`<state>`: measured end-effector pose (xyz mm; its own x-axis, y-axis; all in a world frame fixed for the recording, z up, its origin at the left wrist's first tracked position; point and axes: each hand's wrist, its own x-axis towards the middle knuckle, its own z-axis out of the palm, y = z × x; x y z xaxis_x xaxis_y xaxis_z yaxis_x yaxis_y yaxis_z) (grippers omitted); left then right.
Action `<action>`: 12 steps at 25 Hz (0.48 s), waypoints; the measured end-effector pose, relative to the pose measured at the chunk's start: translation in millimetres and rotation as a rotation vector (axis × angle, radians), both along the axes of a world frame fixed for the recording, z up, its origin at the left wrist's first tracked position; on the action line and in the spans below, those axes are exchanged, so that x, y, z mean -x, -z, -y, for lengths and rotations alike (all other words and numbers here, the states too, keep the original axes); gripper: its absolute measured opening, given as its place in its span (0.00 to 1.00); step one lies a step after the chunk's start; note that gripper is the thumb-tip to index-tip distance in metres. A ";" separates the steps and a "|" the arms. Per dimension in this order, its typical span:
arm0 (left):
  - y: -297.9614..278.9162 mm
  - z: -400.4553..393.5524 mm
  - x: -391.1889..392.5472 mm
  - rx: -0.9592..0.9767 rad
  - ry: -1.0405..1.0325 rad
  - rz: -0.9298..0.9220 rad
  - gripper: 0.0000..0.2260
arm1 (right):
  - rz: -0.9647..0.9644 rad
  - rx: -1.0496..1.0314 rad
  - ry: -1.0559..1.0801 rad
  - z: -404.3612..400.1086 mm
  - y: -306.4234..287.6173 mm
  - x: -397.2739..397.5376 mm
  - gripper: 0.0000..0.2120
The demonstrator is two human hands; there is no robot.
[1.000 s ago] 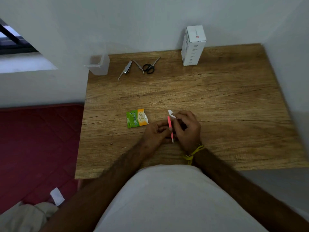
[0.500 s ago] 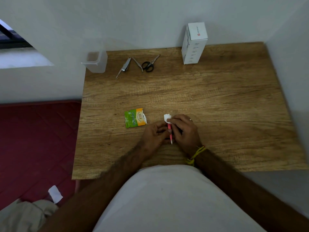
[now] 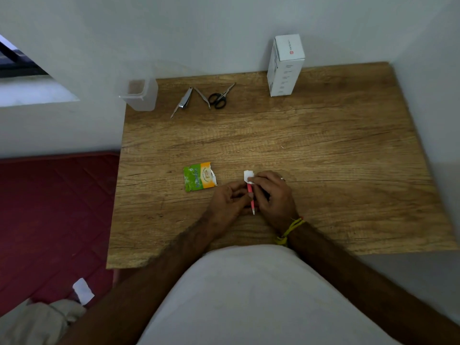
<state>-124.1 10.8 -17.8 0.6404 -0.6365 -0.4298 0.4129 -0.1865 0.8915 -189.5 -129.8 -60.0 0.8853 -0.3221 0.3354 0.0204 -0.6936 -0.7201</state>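
Pink slender stick with a white near tip [image 3: 251, 196]: held low over the near middle of the light brown wood-grain table [image 3: 323, 145], lying lengthwise toward the body, between the two hands. Left hand [image 3: 230, 200]: fingers curled, fingertips pinching the pink slender stick about mid-length from the left side. Right hand [image 3: 272, 197]: fingers curled, thumb and forefinger pinching a small white pad [image 3: 248, 176] at the far end of the stick; meeting of pad and stick end hidden under the fingers. Yellow knotted thread band [image 3: 290, 231]: worn round the right wrist. Green and orange foil sachet [image 3: 199, 176]: torn open along its right edge, flat on the table, just left of the left hand, apart from it. Silver nail clipper [image 3: 183, 102]: lever raised, near the far edge, left of centre. Thin silver metal tool [image 3: 202, 97]: lying slantwise between clipper and scissors. Small black-handled scissors [image 3: 220, 98]: blades closed, just right of the metal tool. Tall white cardboard box [image 3: 285, 66]: upright at the far edge by the wall, well apart from the hands. Translucent plastic tub [image 3: 140, 95]: at the far left corner of the table. Dark red quilted mattress [image 3: 49, 207]: left of the table, lower down. White paper slip [image 3: 83, 291] and crumpled beige cloth [image 3: 37, 322]: on the near part of the mattress.
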 end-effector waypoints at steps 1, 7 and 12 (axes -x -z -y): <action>-0.8 -0.7 0.0 0.002 0.004 0.005 0.14 | 0.001 -0.001 -0.001 0.6 -1.1 -1.2 0.11; -1.4 -0.9 1.1 0.014 -0.001 -0.002 0.15 | 0.000 -0.032 0.009 0.9 -1.2 -4.1 0.12; -1.8 0.1 1.3 0.006 -0.009 -0.029 0.15 | 0.011 -0.030 0.014 2.0 -0.8 -0.7 0.12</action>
